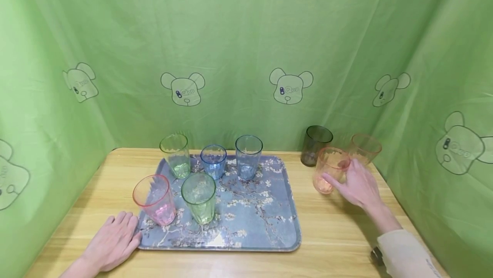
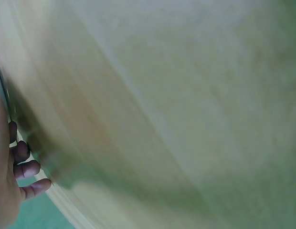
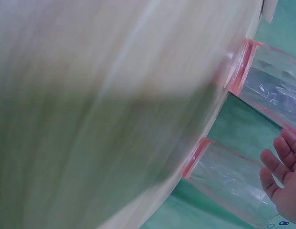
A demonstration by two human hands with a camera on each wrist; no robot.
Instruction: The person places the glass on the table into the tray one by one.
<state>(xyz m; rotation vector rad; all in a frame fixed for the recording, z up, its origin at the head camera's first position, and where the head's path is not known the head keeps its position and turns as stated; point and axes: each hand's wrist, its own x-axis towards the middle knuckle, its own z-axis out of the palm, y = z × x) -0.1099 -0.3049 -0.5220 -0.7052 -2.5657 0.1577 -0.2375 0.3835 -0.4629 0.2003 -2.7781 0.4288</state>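
Note:
My right hand (image 1: 360, 183) grips an orange-tinted glass (image 1: 329, 175) at its right side, the thumb across its front and the fingers toward its back. That glass stands upright on the table, its base showing in the right wrist view. Right behind the hand is a second orange-tinted glass (image 1: 366, 147), and a dark grey glass (image 1: 316, 147) stands at the back left of the gripped one. My left hand (image 1: 113, 241) lies palm down on the table at the front left corner of a blue blossom-patterned tray (image 1: 265, 235), fingers relaxed.
On the tray stand a pink glass (image 1: 159, 205), two green glasses (image 1: 200, 203) and two blue glasses (image 1: 249, 160), all upright at its left and back. A green curtain (image 1: 239, 34) with bear-head prints surrounds the wooden table (image 1: 323, 235) at the back and sides.

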